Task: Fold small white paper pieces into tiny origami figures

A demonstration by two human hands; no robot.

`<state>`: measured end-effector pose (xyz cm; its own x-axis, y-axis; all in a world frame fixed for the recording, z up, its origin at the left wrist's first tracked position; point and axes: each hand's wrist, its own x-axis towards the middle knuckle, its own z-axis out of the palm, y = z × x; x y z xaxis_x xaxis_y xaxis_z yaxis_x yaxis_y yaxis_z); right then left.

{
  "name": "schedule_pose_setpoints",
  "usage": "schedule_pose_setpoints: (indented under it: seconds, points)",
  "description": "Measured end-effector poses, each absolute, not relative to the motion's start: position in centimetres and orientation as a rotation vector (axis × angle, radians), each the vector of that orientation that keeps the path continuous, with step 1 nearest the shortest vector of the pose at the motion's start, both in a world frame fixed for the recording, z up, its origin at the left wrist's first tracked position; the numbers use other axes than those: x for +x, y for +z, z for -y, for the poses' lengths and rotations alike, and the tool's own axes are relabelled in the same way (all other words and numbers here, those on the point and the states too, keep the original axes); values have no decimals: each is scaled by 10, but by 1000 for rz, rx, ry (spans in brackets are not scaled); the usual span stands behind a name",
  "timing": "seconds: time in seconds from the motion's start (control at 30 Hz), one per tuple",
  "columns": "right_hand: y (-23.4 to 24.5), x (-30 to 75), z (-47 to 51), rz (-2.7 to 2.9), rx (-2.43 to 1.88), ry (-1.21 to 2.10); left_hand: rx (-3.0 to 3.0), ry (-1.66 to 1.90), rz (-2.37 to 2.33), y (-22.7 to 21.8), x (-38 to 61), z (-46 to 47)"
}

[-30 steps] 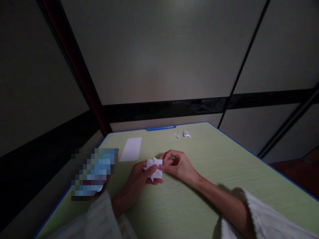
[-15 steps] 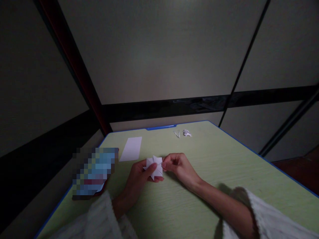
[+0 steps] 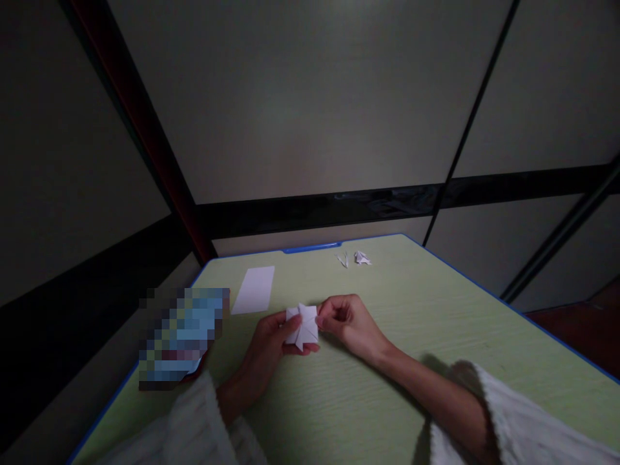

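Observation:
A small white folded paper (image 3: 306, 328), roughly square with pointed flaps, is held above the front half of the table. My left hand (image 3: 271, 339) grips its left side, thumb on top and fingers beneath. On the paper's right edge, my right hand (image 3: 346, 323) pinches with thumb and forefinger, its other fingers curled. The part under the left thumb and right fingertips is hidden.
The pale green table (image 3: 387, 310) has a blue edge. A flat white sheet (image 3: 254, 289) lies behind my left hand. Left of it is a blurred-out device (image 3: 186, 336). Thin paper strips (image 3: 343, 260) and a small folded paper figure (image 3: 361, 258) lie at the back.
The folded paper has turned or been pressed slightly; its left point is now out of sight and its right side looks flatter. Both hands keep their hold.

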<state>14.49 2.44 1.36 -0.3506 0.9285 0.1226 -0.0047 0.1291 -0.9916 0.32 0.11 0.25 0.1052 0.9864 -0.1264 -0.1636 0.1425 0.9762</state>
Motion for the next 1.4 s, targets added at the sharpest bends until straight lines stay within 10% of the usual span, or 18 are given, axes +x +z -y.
schedule_pose_setpoints:
  seconds: [1.4]
  points:
    - [10,139,-24,1532,-716,1766,1197,1088,-1056,7,4,3]
